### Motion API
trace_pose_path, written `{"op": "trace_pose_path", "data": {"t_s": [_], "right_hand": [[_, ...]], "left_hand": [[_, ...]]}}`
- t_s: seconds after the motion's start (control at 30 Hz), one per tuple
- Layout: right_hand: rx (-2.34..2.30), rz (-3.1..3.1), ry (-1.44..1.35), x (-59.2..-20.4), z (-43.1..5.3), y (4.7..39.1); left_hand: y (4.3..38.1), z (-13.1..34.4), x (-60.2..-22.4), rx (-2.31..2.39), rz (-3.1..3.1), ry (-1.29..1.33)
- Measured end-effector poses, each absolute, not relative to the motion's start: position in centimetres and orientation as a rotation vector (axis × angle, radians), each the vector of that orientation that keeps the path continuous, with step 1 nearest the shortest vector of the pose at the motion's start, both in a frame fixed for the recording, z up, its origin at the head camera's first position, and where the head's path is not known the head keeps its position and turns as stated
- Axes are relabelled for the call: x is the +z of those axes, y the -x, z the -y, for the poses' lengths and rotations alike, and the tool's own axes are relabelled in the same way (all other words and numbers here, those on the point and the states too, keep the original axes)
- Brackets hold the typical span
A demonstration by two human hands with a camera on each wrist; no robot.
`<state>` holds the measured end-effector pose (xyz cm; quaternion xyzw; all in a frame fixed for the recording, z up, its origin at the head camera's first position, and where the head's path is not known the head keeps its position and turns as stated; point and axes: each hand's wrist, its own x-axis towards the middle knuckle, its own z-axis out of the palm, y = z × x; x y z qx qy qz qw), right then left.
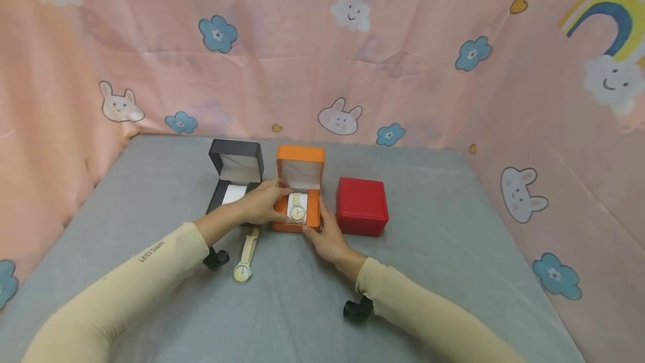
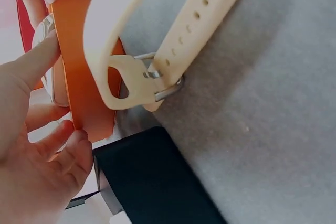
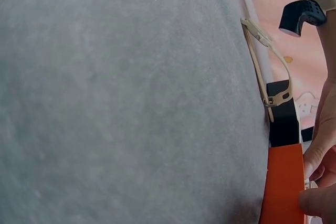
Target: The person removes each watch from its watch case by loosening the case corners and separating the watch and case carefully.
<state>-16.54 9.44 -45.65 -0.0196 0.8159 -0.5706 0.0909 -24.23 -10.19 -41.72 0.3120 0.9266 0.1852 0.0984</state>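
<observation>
Orange box (image 1: 313,209), centre of frame, lid (image 1: 301,154) raised, seated watch (image 1: 298,213) inside. Left hand (image 1: 262,204) grips its left side, right hand (image 1: 331,241) its right, both thumbs toward the front. Best to press evenly, sides square, thumbs off the glass. Left wrist view shows the loose watch's (image 1: 248,250) buckle (image 2: 167,92); only head view, lower left of centre, gives its dial (image 1: 242,273) clearly.

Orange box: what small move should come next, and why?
Perhaps the right hand should lower the lid: it stands open, a watch sits on the cushion in the orange box, and the left hand holds one side.
</observation>
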Motion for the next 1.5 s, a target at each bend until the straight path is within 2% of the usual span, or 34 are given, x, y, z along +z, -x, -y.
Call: {"op": "trace_pose_path", "data": {"t_s": [0.3, 0.57, 0.87, 1.5], "right_hand": [[-1.713, -2.416, 0.063, -46.01, -9.34, 16.52], [-1.694, -2.416, 0.062, -45.92, -9.41, 16.55], [-1.688, -2.417, 0.075, -46.05, -9.46, 16.44], [-1.633, -2.457, 0.065, -45.99, -9.34, 16.61]], "left_hand": [[23.6, 10.06, -41.52, 0.48, -2.826, -0.981], [23.39, 10.2, -41.66, 0.588, -2.795, -0.9], [23.82, 10.44, -42.29, 0.73, -2.797, -1.01], [23.6, 10.94, -42.43, 0.754, -2.816, -1.04]]}}
